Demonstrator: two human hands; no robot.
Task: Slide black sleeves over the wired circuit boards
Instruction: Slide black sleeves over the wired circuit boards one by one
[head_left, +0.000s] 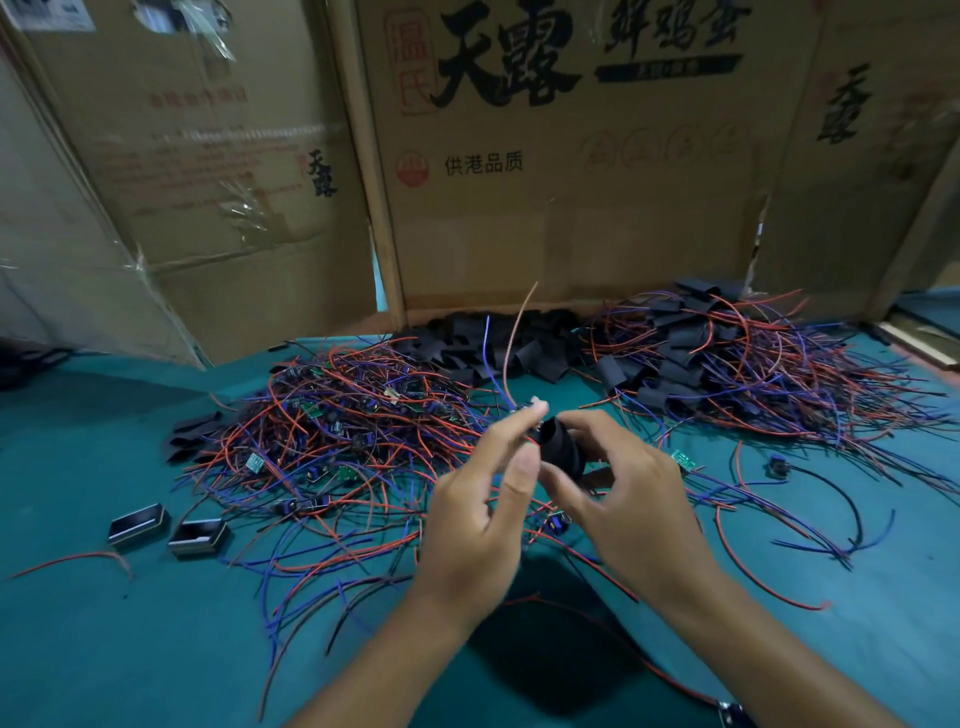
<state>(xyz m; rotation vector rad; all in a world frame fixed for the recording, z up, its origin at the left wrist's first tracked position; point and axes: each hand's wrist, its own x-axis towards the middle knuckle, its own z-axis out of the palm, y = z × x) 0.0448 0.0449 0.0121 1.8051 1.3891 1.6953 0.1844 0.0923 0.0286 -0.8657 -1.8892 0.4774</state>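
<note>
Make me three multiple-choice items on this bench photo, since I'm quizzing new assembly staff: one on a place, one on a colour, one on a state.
1. Where does the heap of empty black sleeves lie?
A. Against the cardboard wall, between the two wire heaps
B. At the near table edge
C. Inside a small tray

2. What colour is the table cover?
A. Grey
B. Teal
C. White

3. What is the right hand doing?
A. Lying flat on the table
B. Hanging idle
C. Holding a black sleeve

Key: 1 A, the loose sleeves sit at the foot of the cardboard wall. 2 B, the cloth is teal throughout. 3 C, its fingers curl round the sleeve while the left hand pinches the wires at the sleeve's mouth.
</note>
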